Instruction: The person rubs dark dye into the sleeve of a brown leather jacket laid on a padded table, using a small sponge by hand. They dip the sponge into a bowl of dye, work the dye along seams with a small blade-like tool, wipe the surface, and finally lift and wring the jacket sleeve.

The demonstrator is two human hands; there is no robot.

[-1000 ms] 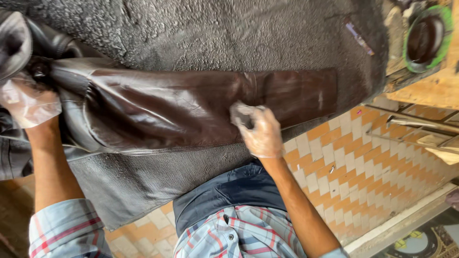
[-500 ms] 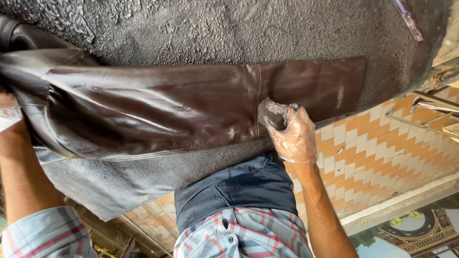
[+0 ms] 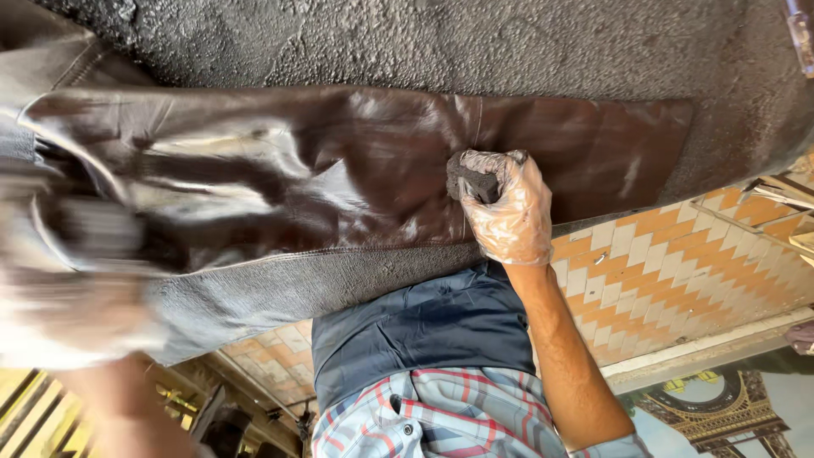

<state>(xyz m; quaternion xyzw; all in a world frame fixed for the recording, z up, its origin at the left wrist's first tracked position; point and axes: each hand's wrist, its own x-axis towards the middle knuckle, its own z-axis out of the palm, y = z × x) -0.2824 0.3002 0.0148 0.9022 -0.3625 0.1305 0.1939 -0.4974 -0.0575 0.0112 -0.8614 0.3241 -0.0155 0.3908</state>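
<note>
A dark brown leather jacket (image 3: 280,178) lies spread on a rough dark grey work surface (image 3: 441,42), one sleeve stretched out to the right. My right hand (image 3: 509,212), in a thin clear glove, is closed on a small dark sponge (image 3: 471,176) and presses it onto the sleeve near the cuff end. The leather around it looks wet and shiny. My left hand (image 3: 68,297), also gloved, is blurred by motion at the left edge, on the bunched body of the jacket.
The surface's front edge runs in front of my body. Below it is an orange and white tiled floor (image 3: 670,263). Metal tools (image 3: 784,191) lie at the right edge. Dark clutter (image 3: 229,424) sits low on the left.
My right hand has slid the sponge to the right along the sleeve, toward the cuff. My left hand has shifted lower at the left edge and is now blurred.
</note>
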